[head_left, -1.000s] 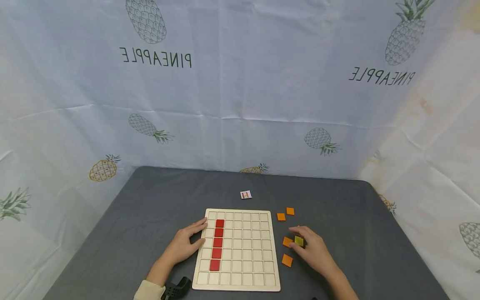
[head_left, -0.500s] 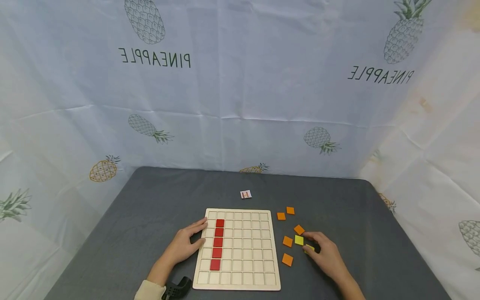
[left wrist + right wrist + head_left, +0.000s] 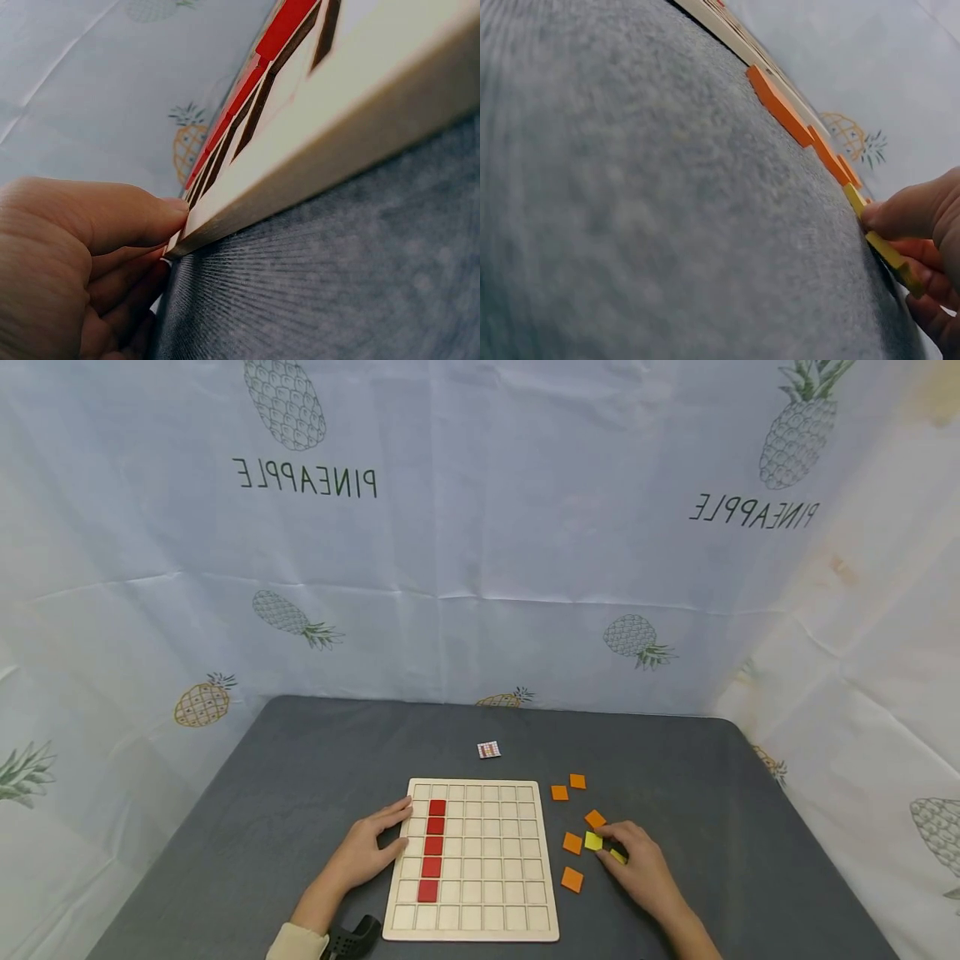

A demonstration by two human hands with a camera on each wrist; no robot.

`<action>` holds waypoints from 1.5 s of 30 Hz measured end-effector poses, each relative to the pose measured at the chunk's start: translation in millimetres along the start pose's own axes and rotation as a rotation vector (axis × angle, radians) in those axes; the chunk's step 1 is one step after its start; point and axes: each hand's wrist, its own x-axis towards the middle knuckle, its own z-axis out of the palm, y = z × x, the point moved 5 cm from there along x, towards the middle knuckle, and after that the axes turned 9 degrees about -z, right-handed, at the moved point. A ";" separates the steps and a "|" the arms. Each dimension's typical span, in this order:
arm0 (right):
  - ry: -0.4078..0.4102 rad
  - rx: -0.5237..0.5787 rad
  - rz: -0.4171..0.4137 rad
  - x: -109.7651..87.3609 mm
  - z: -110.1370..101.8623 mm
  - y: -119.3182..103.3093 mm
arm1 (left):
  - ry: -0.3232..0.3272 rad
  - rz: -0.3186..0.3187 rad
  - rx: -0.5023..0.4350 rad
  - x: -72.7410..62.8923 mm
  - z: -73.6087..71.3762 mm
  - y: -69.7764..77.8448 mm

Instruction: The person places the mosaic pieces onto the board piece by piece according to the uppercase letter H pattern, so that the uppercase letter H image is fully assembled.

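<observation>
A pale wooden grid board (image 3: pixel 491 893) lies on the dark table, with a column of several red square tiles (image 3: pixel 433 845) near its left side. My left hand (image 3: pixel 365 850) rests on the board's left edge; the left wrist view shows the thumb (image 3: pixel 146 217) touching that edge. Right of the board, my right hand (image 3: pixel 637 864) pinches a yellow tile (image 3: pixel 593 841) between thumb and forefinger, low at the table. A second yellow tile (image 3: pixel 618 856) lies under that hand, partly hidden; in the right wrist view it shows as a yellow edge (image 3: pixel 892 262) below the thumb.
Several orange tiles (image 3: pixel 572 880) lie scattered between the board and my right hand and farther back. A small printed card (image 3: pixel 489 750) sits behind the board. Near my left wrist is a black curved object (image 3: pixel 356 937). A pineapple-print curtain (image 3: pixel 480 527) hangs behind the table.
My right hand first moved right and toward me, uncovering an orange tile and the yellow tiles. It then came back slightly left and took hold of the nearer-to-board yellow tile. The left hand stayed put.
</observation>
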 end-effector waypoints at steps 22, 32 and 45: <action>0.070 -0.018 -0.089 -8.2 -2.5 -20.2 | -0.013 -0.015 -0.019 -7.3 9.2 -4.6; 0.063 0.116 -0.277 12.3 17.2 -66.6 | 0.019 0.003 -0.017 -7.3 9.8 -3.5; -0.069 0.203 -0.501 51.7 67.0 -147.1 | 0.058 0.072 0.028 1.1 0.9 1.3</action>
